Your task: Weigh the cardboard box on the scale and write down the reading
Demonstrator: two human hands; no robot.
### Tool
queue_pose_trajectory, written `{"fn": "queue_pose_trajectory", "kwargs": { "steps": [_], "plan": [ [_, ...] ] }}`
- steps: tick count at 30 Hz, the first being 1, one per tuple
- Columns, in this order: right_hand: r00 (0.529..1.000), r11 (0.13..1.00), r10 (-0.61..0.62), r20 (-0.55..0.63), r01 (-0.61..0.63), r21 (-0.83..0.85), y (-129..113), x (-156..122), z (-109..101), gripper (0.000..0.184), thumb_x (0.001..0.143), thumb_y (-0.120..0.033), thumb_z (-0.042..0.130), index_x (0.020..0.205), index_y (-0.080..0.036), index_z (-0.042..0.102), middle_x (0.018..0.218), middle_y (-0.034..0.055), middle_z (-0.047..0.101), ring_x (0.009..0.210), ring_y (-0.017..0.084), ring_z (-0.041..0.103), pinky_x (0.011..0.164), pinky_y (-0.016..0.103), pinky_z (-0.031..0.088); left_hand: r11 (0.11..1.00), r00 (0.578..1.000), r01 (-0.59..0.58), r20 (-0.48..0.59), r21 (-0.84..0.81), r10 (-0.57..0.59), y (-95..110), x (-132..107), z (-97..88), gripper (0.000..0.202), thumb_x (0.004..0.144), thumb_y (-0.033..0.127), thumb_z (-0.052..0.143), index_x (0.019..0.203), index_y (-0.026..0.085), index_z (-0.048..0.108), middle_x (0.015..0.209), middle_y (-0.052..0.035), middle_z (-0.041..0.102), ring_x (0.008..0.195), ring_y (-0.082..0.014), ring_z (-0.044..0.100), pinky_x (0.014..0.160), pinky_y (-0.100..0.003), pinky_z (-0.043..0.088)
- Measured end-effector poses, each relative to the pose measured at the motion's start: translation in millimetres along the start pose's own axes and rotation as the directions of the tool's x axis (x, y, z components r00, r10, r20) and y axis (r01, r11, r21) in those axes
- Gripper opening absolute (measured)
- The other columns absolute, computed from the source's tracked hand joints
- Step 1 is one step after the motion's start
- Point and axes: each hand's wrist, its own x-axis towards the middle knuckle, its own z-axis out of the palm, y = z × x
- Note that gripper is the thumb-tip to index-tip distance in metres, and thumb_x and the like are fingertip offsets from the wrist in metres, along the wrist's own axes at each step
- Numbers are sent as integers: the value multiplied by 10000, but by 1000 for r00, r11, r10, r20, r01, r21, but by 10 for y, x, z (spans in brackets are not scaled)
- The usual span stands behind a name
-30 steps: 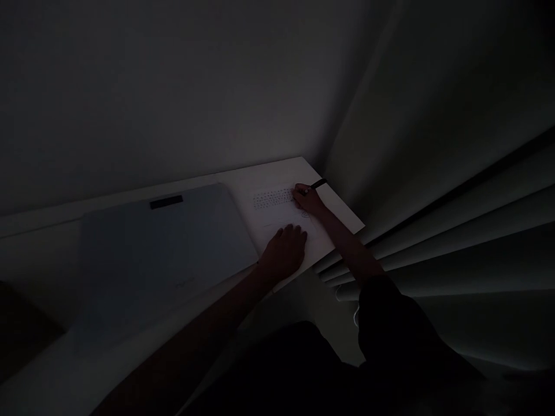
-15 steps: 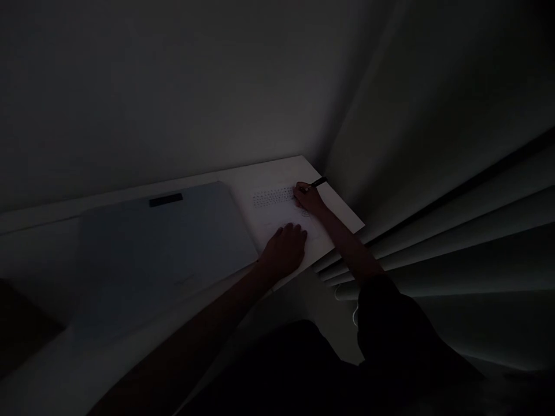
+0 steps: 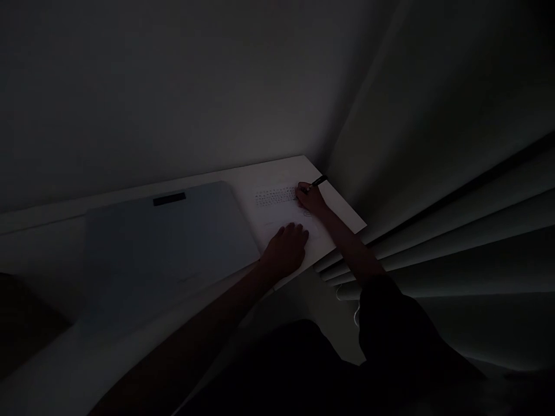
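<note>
In the dim light, my right hand point(image 3: 311, 198) is closed around a dark pen point(image 3: 319, 181), whose back end points up and to the right. It rests at the right end of several rows of small dark marks on a white sheet of paper point(image 3: 277, 215). The pen's tip is hidden behind my fingers. Below the rows, my left hand point(image 3: 286, 248) lies palm down on the lower part of the sheet, fingers stretched forward and slightly bent. A small round drawn mark shows between my two hands.
A large grey-blue flat panel point(image 3: 173, 248) with a black strip point(image 3: 169, 199) near its top covers the white desk point(image 3: 264, 167) to the left. Behind the desk stands a wall point(image 3: 173, 86). Long curtain folds point(image 3: 455, 231) hang at the right, close to the desk's edge.
The view has shifted very slightly, so everything sits a little further right. My right hand still grips the pen at the rows' end, and my left hand stays on the paper.
</note>
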Motion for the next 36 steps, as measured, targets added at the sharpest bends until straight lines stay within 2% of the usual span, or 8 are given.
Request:
{"fn": "queue_pose_trajectory", "kwargs": {
  "steps": [4, 8, 12, 15, 18, 22, 26, 36],
  "plan": [
    [997, 998, -60, -55, 59, -16, -9, -12, -21, 285, 939, -296, 507, 688, -182, 434, 517, -25, 476, 479, 117, 473, 507, 222, 377, 1000, 1000, 8, 11, -5, -8, 6, 1, 7, 479, 936, 159, 411, 1397, 82, 512, 1436, -159, 491, 1326, -331, 425, 1092, -462, 378],
    [954, 964, -261, -151, 249, -96, -30, -34, -102, 379, 978, -480, 531, 753, -186, 447, 608, -17, 509, 595, 137, 503, 621, 246, 394, 1000, 1000, 17, 23, -10, -17, 7, -4, 19, 500, 935, 152, 416, 1424, 81, 495, 1456, -152, 477, 1347, -331, 410, 1112, -457, 364],
    [919, 898, -394, -13, 382, -220, -2, -6, -156, 297, 960, -471, 557, 936, -175, 548, 882, 34, 581, 782, 162, 538, 711, 257, 409, 1000, 1000, 19, -2, 4, -19, 11, 1, 29, 461, 933, 158, 430, 1379, 92, 524, 1444, -161, 483, 1333, -329, 428, 1095, -456, 377],
    [879, 840, -476, 44, 468, -273, 88, 62, -138, 273, 948, -407, 506, 997, -151, 585, 1025, 89, 600, 952, 210, 557, 888, 306, 432, 1000, 1000, 24, -4, 0, -24, 13, 8, 37, 440, 931, 153, 419, 1353, 102, 535, 1437, -161, 482, 1324, -317, 438, 1085, -453, 384],
    [879, 826, -468, 94, 473, -307, 188, 118, -104, 244, 924, -282, 441, 1058, -153, 599, 1118, 105, 614, 1091, 234, 548, 1011, 347, 407, 1000, 1000, 16, 11, -7, -16, 11, 7, 38, 428, 932, 155, 407, 1337, 100, 537, 1431, -165, 482, 1314, -315, 441, 1081, -454, 385],
    [846, 762, -506, 169, 530, -373, 250, 126, -89, 390, 850, -122, 364, 1154, -135, 607, 1157, 128, 609, 1121, 235, 533, 1019, 362, 409, 1000, 1000, 4, 0, -8, -4, 9, -4, 33, 422, 933, 145, 389, 1324, 89, 537, 1425, -167, 483, 1292, -323, 444, 1065, -453, 390],
    [810, 700, -545, 217, 582, -413, 230, 101, -91, 408, 854, -91, 349, 1164, -103, 614, 1118, 155, 599, 1084, 252, 524, 1001, 386, 417, 1000, 1000, 8, 3, -15, -8, 20, -7, 9, 421, 952, 174, 394, 1342, 81, 524, 1404, -167, 499, 1276, -332, 450, 1057, -461, 385],
    [816, 650, -505, 280, 573, -499, 242, 97, -72, 407, 876, -77, 387, 1156, -98, 681, 1056, 160, 557, 989, 269, 487, 929, 393, 420, 1000, 998, -1, -60, 21, 3, 18, 14, 85, 370, 946, 182, 410, 1274, 83, 548, 1264, -171, 542, 1144, -315, 475, 956, -442, 409]
  ]
}}
